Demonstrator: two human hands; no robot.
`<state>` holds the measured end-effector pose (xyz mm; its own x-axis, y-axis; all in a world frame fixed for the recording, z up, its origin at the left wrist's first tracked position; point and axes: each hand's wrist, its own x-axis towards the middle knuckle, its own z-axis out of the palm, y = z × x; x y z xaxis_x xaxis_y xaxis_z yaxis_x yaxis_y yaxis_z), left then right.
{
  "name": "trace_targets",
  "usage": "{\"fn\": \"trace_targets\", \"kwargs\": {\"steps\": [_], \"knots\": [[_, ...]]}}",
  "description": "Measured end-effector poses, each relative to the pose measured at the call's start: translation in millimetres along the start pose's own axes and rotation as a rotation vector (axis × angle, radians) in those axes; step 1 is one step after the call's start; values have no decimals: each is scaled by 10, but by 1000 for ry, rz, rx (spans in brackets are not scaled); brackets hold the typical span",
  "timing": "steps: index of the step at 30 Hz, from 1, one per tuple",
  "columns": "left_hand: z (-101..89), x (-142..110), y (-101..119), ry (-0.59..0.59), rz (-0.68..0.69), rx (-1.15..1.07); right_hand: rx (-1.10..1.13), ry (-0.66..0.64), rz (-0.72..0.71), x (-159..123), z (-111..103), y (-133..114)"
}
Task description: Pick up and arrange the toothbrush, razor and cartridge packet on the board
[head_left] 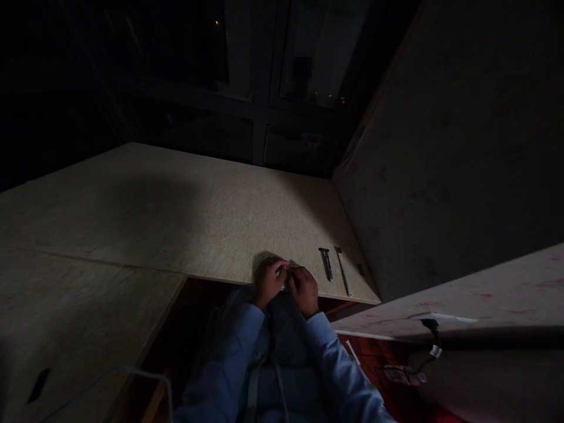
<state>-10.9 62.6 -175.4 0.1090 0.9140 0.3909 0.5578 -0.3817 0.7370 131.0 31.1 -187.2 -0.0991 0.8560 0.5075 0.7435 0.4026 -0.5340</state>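
Close together at the front edge of the pale tabletop (238,229) are my two hands. My left hand (268,282) is closed, thumb and forefinger pinched. Beside it, my right hand (305,290) is closed too, its fingertips meeting those of the left. Something small and pale may be between the fingers, but it is too dark and too small to name. A razor (327,265) lies on the table to the right of my right hand. Past it lies a thin, light toothbrush-like stick (344,273).
A small dark object (360,269) lies near the table's right edge by the patterned wall (440,176). On the left, a second tabletop (88,317) holds a dark flat piece (38,386) and a pale cable (145,372). A dark window (259,76) stands behind.
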Motion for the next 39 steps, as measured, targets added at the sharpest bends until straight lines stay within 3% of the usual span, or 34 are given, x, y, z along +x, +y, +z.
{"fn": "trace_targets", "kwargs": {"steps": [24,39], "knots": [[19,-2,-26,9,-21,-4,-76,-1,5,-13,35,16],[-66,-69,-117,-22,35,-135,-35,12,11,-41,32,-8]]}}
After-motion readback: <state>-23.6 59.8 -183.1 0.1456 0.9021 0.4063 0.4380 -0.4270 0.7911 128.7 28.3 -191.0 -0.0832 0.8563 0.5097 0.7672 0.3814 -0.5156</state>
